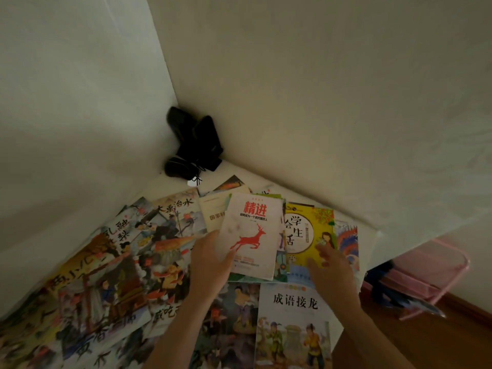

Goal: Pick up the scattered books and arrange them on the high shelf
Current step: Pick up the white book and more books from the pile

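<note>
White paperback with a red deer on its cover point(251, 235) is gripped at its lower left corner by the left hand point(210, 259), thumb over the cover; it appears thin, light and somewhat flexible, so holding along the spine edge would limit bending. Right hand point(328, 265) reaches with fingers extended onto the yellow book point(308, 230), gripping nothing. At least ten glossy, likely slippery books lie overlapping on the white surface point(292, 193); exact count cannot be told.
</note>
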`<state>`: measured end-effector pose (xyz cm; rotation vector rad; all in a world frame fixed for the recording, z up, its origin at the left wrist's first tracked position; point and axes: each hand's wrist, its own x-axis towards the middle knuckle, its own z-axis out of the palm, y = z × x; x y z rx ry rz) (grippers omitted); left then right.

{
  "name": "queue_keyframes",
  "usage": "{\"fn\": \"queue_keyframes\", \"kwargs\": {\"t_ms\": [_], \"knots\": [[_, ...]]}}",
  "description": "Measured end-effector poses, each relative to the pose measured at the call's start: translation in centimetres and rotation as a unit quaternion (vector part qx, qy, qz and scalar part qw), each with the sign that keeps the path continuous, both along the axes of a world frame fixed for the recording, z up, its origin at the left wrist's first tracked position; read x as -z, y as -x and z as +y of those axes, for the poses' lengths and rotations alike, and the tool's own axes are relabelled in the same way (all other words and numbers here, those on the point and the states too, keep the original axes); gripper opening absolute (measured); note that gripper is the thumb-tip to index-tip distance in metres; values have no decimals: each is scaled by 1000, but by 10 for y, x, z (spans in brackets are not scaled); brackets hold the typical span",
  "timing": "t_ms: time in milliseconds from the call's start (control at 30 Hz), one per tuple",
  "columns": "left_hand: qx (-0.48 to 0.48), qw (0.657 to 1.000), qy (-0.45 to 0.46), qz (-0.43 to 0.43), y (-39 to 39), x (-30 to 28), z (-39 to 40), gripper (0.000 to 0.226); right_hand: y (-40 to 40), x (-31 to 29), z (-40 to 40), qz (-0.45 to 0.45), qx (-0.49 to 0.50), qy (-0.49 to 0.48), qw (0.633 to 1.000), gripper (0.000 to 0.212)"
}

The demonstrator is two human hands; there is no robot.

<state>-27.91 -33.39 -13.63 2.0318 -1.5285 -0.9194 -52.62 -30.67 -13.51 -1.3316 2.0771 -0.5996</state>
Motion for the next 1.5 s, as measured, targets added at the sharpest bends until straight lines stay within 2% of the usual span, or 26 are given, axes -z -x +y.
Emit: {"fn": "queue_keyframes", "kwargs": {"t_ms": [133,200,267,333,400,467,533,667,767,867,1000,1200,1267,1367,1400,1433,1500], "knots": [[-26,997,-62,39,-4,11,3,59,-4,5,70,-8,87,-139,986,77],[-36,994,-92,46,-4,24,-1,55,-15,4,81,-22,100,-161,982,88],[-34,992,-99,65,-4,35,0,68,-21,6,82,-36,125,-160,979,91],[-42,992,-98,73,-4,55,-1,86,-23,6,80,-47,140,-179,973,80],[-47,990,-105,77,3,49,1,87,-23,1,79,-57,131,-190,971,51],[-30,992,-113,53,9,39,1,77,-17,-7,81,-50,95,-179,978,29],[-18,992,-121,37,9,39,-1,71,-1,-19,83,-14,63,-157,985,27],[-12,996,-89,-22,4,25,-8,45,43,-59,76,-10,125,-61,990,15],[-3,998,-67,18,7,6,-15,26,41,-86,43,-53,114,-3,992,14],[7,999,-36,28,8,4,-22,23,8,-88,-4,-92,47,38,994,10],[-36,997,-31,65,2,13,-25,45,-27,-52,-53,-136,19,12,990,18],[-52,992,-107,41,-25,-13,-36,28,-42,-21,-74,-122,33,-7,992,9],[-75,994,-77,20,-38,-41,-44,22,-52,-15,-79,-124,51,-13,991,7],[-106,992,51,-39,-55,-86,-50,22,-64,-2,-87,-113,76,-22,990,19],[-116,990,76,-24,-56,-99,-52,24,-65,1,-88,-112,80,-27,990,28],[-130,987,79,45,-57,-104,-55,26,-65,4,-89,-125,92,-31,987,39],[-139,957,19,255,-48,-110,-57,27,-60,4,-87,-177,118,-48,976,56]]}}
